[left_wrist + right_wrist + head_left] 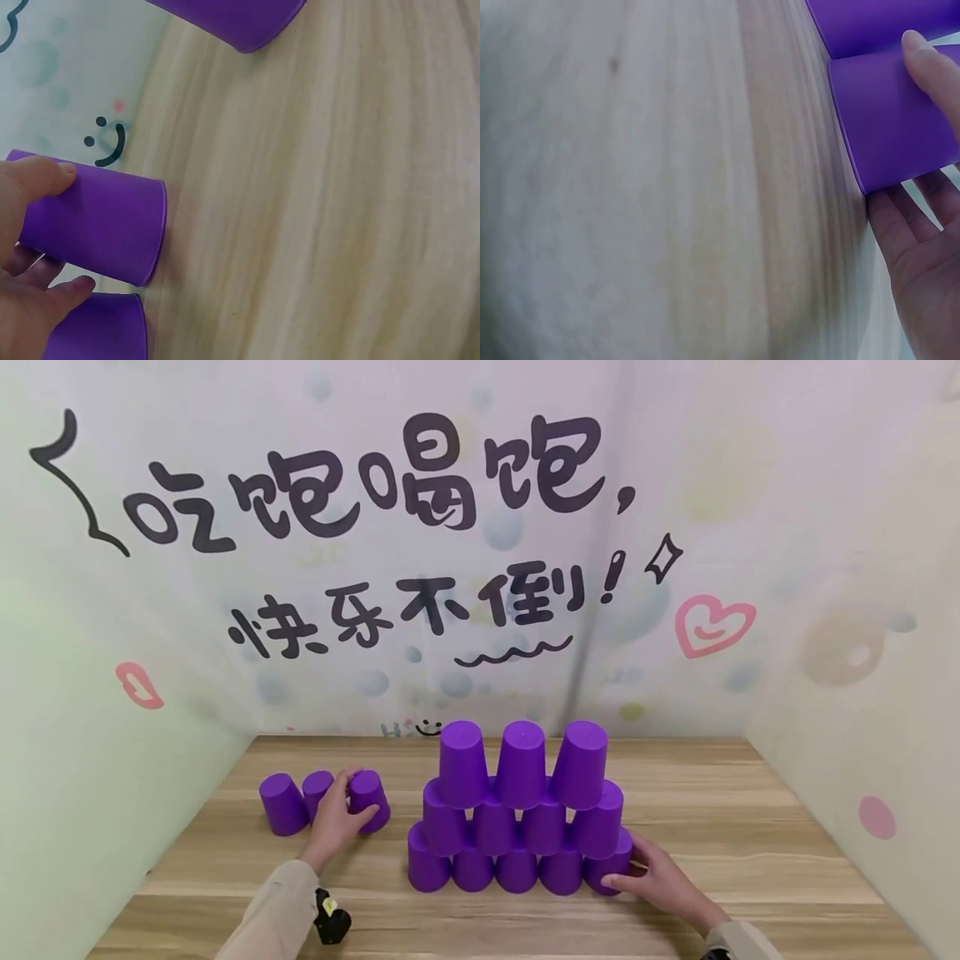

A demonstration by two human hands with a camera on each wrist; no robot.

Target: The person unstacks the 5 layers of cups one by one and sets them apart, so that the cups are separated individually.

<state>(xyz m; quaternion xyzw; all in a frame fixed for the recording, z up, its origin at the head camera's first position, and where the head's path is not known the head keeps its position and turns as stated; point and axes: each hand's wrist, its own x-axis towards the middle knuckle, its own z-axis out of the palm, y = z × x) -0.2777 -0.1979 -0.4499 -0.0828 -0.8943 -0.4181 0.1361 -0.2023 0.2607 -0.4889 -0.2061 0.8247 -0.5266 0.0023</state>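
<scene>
Upside-down purple cups form a tiered stack (517, 827) on the wooden table, with three cups in its top row and several in each row below. My right hand (667, 878) grips the right end cup (896, 116) of the bottom row, thumb across its front and fingers around its far side. Left of the stack, three more upturned cups stand in a line. My left hand (335, 822) holds the rightmost of them, a purple cup (105, 217), between thumb and fingers. The middle cup (318, 787) is partly hidden by that hand; the left cup (284, 806) stands beside it.
A printed cloth backdrop (420, 693) rises behind the table (465, 927), with pale walls at both sides. A black item with a yellow mark (331, 917) shows at the left wrist. Bare wood separates the loose cups from the stack.
</scene>
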